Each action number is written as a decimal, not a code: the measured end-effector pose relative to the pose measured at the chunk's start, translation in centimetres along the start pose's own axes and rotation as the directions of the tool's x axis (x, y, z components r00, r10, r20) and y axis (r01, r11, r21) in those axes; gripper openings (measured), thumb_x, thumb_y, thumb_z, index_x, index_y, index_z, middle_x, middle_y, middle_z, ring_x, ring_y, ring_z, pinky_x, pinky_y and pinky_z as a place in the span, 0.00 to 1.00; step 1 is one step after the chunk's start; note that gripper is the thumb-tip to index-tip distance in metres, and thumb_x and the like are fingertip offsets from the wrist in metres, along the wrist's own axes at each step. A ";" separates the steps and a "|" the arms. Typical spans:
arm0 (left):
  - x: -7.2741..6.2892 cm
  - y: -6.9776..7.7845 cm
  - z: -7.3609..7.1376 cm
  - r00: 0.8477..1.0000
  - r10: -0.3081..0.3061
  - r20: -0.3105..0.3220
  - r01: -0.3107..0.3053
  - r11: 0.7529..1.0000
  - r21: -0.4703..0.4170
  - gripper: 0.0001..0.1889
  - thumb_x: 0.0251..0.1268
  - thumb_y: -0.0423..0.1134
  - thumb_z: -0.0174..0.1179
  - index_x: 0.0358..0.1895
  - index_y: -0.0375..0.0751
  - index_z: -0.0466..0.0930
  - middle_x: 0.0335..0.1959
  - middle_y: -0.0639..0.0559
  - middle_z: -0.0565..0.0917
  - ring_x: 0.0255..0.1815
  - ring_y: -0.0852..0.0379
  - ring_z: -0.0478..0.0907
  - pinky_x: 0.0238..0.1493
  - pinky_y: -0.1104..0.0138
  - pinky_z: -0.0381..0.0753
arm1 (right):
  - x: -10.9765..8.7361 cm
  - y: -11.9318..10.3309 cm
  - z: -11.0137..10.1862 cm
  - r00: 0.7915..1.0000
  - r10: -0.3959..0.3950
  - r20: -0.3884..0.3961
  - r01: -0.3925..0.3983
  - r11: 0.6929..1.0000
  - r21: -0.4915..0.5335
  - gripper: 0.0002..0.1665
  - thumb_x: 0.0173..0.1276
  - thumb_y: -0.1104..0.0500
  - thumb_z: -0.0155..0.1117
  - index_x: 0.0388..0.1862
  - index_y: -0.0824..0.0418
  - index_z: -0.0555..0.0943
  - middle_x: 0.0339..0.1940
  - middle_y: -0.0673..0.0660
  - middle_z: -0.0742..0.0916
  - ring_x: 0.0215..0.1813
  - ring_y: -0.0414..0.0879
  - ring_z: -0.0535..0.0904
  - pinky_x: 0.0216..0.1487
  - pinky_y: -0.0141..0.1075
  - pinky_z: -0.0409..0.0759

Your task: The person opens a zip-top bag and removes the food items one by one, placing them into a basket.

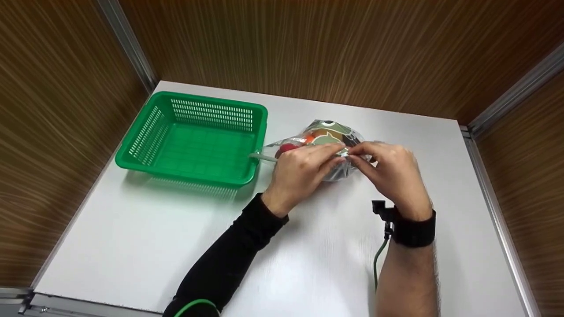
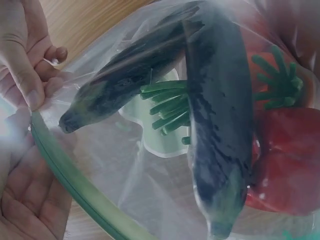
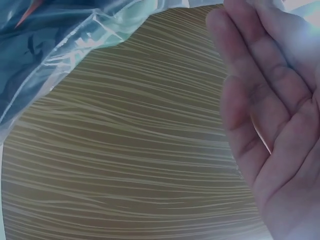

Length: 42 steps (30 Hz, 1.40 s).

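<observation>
A clear zip bag [image 1: 337, 174] with a green strip [image 2: 75, 190] along its mouth lies on the table. Through the film I see two dark eggplants [image 2: 222, 115], a red bell pepper [image 2: 290, 160] and something orange with green stalks [image 2: 280, 82]. At the bag's mouth my left hand [image 1: 302, 171] pinches the strip between thumb and fingers. Close against it, my right hand [image 1: 392, 169] pinches the strip's right part with thumb and forefinger. In the right wrist view the other fingers [image 3: 250, 80] stand off the film, and the pinching tips are out of sight.
A green slotted basket [image 1: 189, 178] stands to the left, its right wall next to the strip's far end. Wood-grain panels [image 1: 308, 53] enclose the white table [image 1: 132, 233] at the back and sides. A green cable [image 1: 378, 259] hangs from the right wristband.
</observation>
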<state>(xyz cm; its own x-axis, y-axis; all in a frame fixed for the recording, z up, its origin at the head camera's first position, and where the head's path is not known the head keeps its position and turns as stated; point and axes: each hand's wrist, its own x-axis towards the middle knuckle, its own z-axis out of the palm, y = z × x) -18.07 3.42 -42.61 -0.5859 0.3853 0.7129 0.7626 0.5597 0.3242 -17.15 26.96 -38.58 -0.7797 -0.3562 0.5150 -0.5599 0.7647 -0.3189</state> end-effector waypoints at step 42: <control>0.5 -7.5 -5.5 0.959 -0.281 -0.026 0.282 0.949 0.141 0.13 0.89 0.45 0.69 0.56 0.42 0.97 0.49 0.47 1.00 0.46 0.49 0.99 0.44 0.57 0.97 | -2.4 4.5 -5.0 0.936 0.251 -0.247 -0.240 0.968 0.074 0.05 0.81 0.65 0.80 0.49 0.68 0.95 0.43 0.66 0.98 0.45 0.09 0.78 0.47 0.13 0.76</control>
<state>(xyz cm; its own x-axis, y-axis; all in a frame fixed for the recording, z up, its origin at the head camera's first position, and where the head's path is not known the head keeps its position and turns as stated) -22.54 -4.66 -41.27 -0.7693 0.1932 0.6089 0.5198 0.7434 0.4209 -16.40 33.92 -37.22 -0.8011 -0.0089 0.5984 -0.3757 0.7859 -0.4912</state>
